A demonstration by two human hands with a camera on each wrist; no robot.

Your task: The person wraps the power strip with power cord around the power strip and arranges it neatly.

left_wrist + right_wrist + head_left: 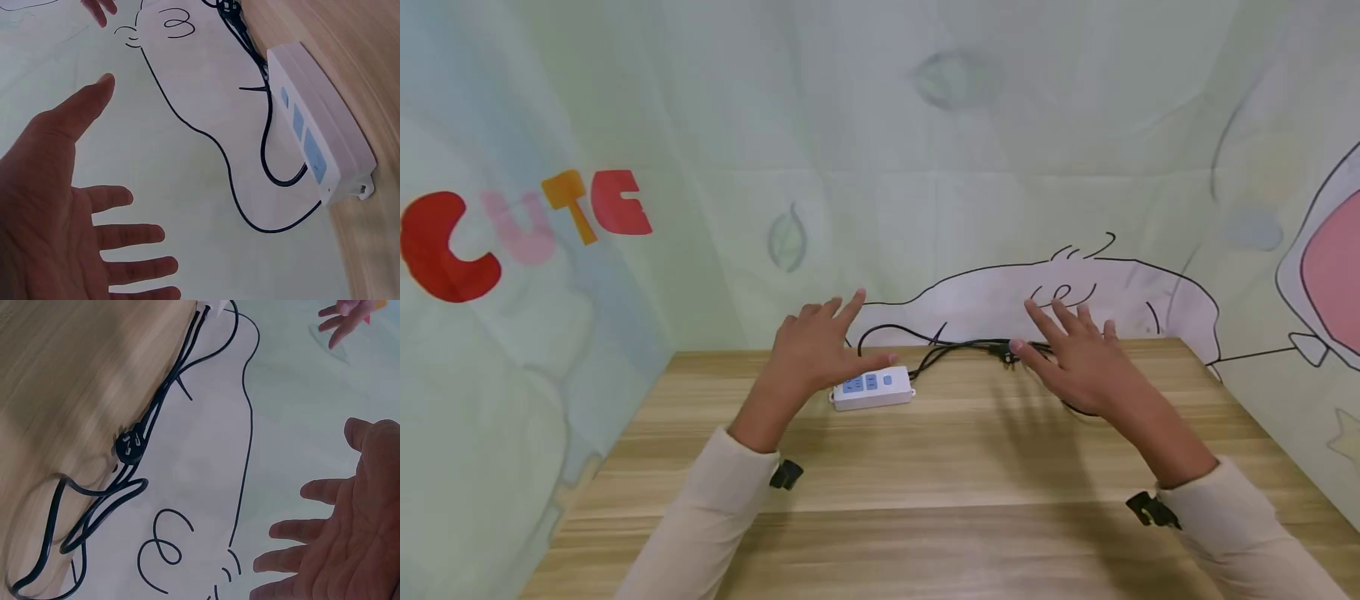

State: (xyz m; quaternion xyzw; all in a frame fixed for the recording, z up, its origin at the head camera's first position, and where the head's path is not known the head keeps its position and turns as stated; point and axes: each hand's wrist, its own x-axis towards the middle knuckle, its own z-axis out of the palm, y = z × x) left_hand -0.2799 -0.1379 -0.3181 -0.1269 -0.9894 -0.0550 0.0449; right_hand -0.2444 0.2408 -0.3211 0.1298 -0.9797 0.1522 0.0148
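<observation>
Hovering: LH (812, 354) nr pwr strip (872, 397), RH (1084, 371) prob. above cord (955, 344).

The head camera looks forward and down from above the table (887, 533), taking in both arms and the printed backdrop (865, 108) from farthest off. The left wrist camera looks past the palm of the left hand (812, 346), its picture turned sideways, with the white power strip (874, 402) larger than in either other view. The right wrist camera, also turned sideways, looks past the right hand (1086, 367), nearer the black plug (130, 447). Both wrist views share the strip, the cable (164, 387) and the backdrop, and each glimpses the opposite hand.
</observation>
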